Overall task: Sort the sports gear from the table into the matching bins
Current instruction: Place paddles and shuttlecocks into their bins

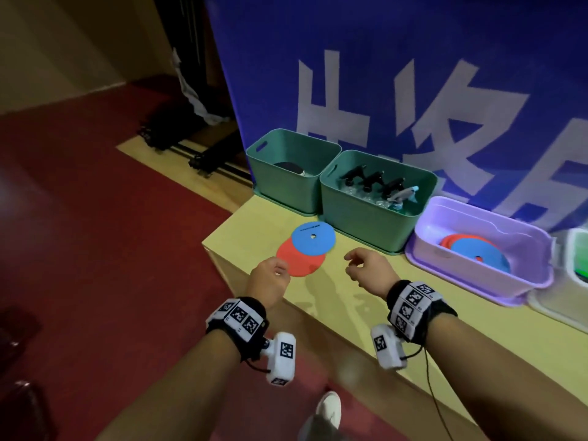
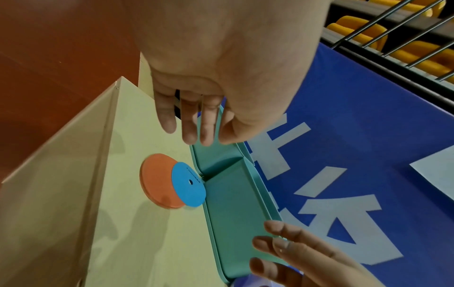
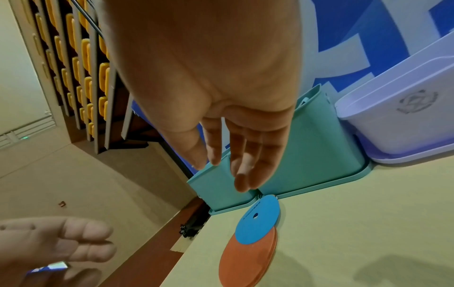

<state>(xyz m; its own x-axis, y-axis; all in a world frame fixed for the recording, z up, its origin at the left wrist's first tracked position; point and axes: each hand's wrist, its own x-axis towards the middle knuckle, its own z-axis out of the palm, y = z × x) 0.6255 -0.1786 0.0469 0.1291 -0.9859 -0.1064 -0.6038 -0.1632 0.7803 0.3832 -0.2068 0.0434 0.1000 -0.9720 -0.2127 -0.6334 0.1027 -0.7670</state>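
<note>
Yellow table (image 1: pixel 318 300) stands on red flooring, with a blue banner (image 1: pixel 397 74) carrying big white characters right behind it. Along the banner sits a row of bins: left green bin (image 1: pixel 288 183) holding something dark, contents hard to make out; second green bin (image 1: pixel 375 218) with black-topped spray bottles (image 1: pixel 372 183); purple bin (image 1: pixel 458 275) with orange and blue discs already inside. Further right a pale bin is only partly in frame. On the table near its left corner lie two flat discs, the blue disc (image 1: pixel 313 238) overlapping the far part of the orange disc (image 1: pixel 299 261), blue one close to the base of the green bins. Left hand (image 1: pixel 269 275) hovers at the near edge of the orange disc, fingers relaxed and straight in the left wrist view, gripping nothing; actual contact with the disc can't be confirmed. Right hand (image 1: pixel 366 265) hangs above the table just right of the discs, fingers loose and slightly spread, empty. Both wrists wear black bands with coded marker tiles and a white camera block.
</note>
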